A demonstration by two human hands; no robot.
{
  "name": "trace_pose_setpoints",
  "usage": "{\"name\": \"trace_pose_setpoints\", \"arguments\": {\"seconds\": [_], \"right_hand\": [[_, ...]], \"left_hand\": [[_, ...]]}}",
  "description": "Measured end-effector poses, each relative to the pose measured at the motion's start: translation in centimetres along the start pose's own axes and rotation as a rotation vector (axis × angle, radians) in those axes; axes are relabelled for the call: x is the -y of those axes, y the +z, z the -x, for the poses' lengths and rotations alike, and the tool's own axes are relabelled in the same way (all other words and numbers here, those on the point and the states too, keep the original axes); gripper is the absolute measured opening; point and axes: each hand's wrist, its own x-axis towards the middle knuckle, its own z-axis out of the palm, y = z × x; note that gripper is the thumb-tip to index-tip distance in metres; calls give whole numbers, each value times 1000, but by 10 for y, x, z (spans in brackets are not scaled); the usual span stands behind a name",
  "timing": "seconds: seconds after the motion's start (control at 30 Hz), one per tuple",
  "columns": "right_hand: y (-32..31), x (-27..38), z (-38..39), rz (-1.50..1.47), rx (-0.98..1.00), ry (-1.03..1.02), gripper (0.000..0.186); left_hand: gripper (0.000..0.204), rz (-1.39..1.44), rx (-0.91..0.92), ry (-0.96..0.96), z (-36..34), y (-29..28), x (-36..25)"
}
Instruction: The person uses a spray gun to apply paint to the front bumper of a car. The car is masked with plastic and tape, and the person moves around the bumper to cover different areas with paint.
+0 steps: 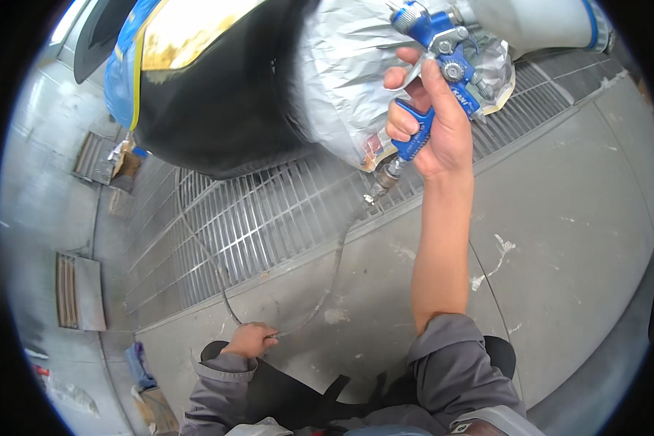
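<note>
My right hand is wrapped round the handle of a blue spray gun, with fingers at its silver trigger. A whitish paint cup is attached to the gun and lies toward the upper right. From the fitting under the handle a thin grey air hose loops down to my left hand, which grips it low in front of me. The hose runs on from there up and to the left. Beyond the gun stands a glossy black vehicle body part, partly wrapped in crinkled silver masking sheet.
Blue masking film with a yellow edge covers the body part's left side. A metal floor grating runs beneath it, bordered by grey floor with pale paint spots. At the left lie a slatted panel and a cardboard box.
</note>
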Motion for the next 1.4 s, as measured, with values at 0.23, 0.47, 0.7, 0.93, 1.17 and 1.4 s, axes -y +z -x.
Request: {"name": "trace_pose_setpoints", "arguments": {"seconds": [0.23,0.47,0.7,0.93,1.17,1.4], "right_hand": [[-47,6,-4,-92,28,98,33],[-76,-59,29,-36,-168,358,18],[-143,-137,71,137,-388,523,29],[-203,-199,122,612,-609,451,24],[-133,-163,102,540,-491,422,23],[-3,-76,70,366,-246,-109,31]], "left_hand": [[28,-192,-30,-85,22,-54,-77],[26,-307,26,-64,29,-70,-97],[26,-286,24,-3,21,-62,-91],[25,-261,-21,-9,10,-47,-85],[25,-241,-186,54,29,-29,-59],[24,-183,-475,92,56,-40,-28]]}}
